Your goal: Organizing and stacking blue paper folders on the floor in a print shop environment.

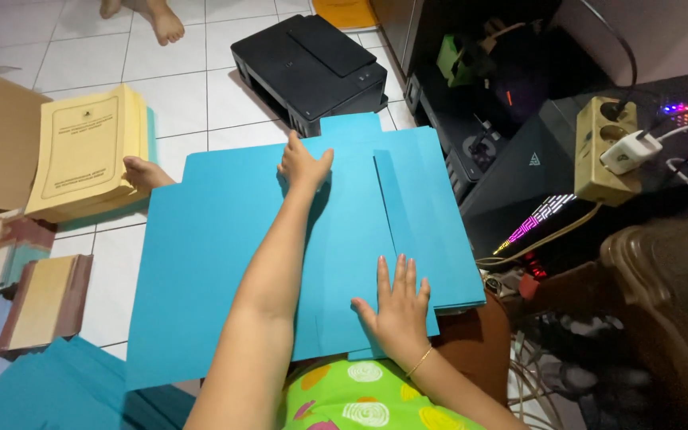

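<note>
Left grip (302,163) open, flat on blue sheet (224,263) far edge, right grip (398,306) open, flat on near edge

This looks like a room in a home used for paperwork: a white tiled floor (81,48) carries a black printer (310,68), stacked yellowed booklets (85,151) and a computer case (551,159) with coloured lights, and someone's bare feet (165,22) stand near the floor's far edge.
</note>
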